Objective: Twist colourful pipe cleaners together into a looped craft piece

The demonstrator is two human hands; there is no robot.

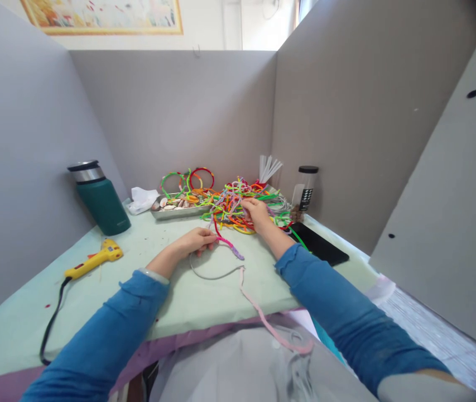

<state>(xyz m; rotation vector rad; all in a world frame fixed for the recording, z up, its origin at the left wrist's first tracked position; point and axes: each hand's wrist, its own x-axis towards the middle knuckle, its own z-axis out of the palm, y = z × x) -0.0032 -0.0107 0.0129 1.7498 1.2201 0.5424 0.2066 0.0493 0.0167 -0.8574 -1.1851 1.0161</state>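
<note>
My left hand (198, 241) is closed in a pinch on a thin grey hoop (216, 278), part of which is wrapped in fuzzy pink, red and purple strands (231, 247). From the hoop's end near the table's front, a pale pink strip (258, 310) trails over the edge onto my lap. My right hand (256, 215) reaches into a tangled pile of bright pipe cleaners (231, 204), its fingers pressed together. What those fingers hold is hidden among the strands.
A metal tray (183, 212) of shells stands behind my left hand, with finished colourful rings (202, 178) behind it. To the left are a green bottle (101, 201) and a yellow glue gun (95, 261) with a cord. A clear jar (307, 187) and a black tablet (319, 244) lie right. Grey partitions surround the table.
</note>
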